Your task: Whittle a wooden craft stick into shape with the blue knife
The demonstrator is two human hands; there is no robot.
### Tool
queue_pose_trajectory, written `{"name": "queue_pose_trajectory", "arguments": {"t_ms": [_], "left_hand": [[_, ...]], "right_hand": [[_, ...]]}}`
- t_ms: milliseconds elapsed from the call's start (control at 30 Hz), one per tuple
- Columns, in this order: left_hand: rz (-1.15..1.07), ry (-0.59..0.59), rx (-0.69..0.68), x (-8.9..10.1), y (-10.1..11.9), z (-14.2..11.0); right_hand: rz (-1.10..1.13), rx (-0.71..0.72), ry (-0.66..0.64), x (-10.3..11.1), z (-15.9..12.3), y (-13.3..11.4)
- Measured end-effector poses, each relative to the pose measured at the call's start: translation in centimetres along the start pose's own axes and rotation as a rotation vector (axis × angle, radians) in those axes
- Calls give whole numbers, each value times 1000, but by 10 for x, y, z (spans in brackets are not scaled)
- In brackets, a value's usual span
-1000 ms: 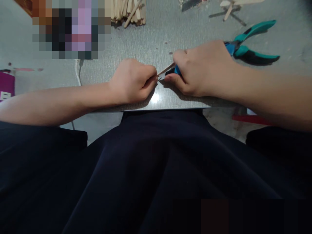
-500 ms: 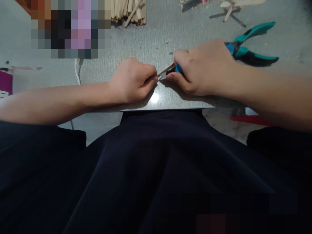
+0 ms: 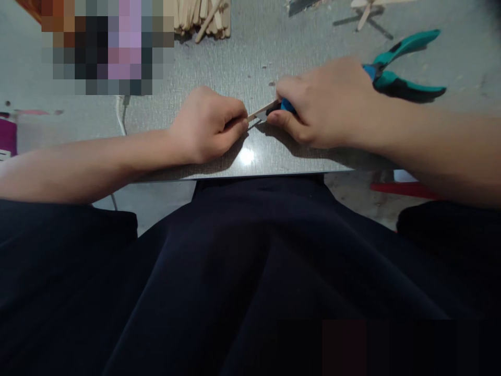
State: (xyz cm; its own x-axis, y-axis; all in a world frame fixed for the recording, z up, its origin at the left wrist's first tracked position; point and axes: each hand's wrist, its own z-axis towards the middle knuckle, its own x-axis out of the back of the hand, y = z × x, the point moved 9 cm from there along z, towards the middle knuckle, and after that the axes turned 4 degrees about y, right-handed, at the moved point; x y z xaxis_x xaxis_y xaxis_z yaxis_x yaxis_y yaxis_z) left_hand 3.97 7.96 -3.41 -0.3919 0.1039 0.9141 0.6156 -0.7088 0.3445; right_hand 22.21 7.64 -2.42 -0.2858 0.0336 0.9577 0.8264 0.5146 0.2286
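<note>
My left hand [image 3: 209, 125] is closed near the table's front edge, pinching one end of a thin wooden craft stick [image 3: 264, 108]. The stick slants up to the right, and its other end meets the fingers of my right hand [image 3: 326, 104]. That hand is wrapped round a blue and black utility knife [image 3: 287, 106], its short blade pointing left just below the stick. Whether the blade touches the wood I cannot make out. Behind the right hand lie cutting pliers [image 3: 410, 86] with teal and black handles spread apart; their jaws are partly hidden.
A pile of craft sticks [image 3: 203, 18] lies at the back. Crossed sticks [image 3: 366, 13] and a dark flat strip [image 3: 303, 6] are at the back right. A white cable [image 3: 120, 117] runs down on the left. A purple object [image 3: 8, 137] stands at the left edge. Small chips dot the table [image 3: 246, 57].
The gap between my hands has widened slightly, and a little more of the blade and stick shows. The grips stay the same. The whole view has shifted slightly.
</note>
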Motion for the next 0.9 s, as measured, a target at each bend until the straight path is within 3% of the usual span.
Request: {"name": "queue_pose_trajectory", "arguments": {"t_ms": [167,467,900], "left_hand": [[-46,-9,9,-1,-5,4],[-199,-7,102,12,6,7],[-124,-28,151,9,5,7]], "right_hand": [[38,-22,-13,3,-1,1],[136,11,38,-2,3,12],[120,-13,27,-4,3,11]]}}
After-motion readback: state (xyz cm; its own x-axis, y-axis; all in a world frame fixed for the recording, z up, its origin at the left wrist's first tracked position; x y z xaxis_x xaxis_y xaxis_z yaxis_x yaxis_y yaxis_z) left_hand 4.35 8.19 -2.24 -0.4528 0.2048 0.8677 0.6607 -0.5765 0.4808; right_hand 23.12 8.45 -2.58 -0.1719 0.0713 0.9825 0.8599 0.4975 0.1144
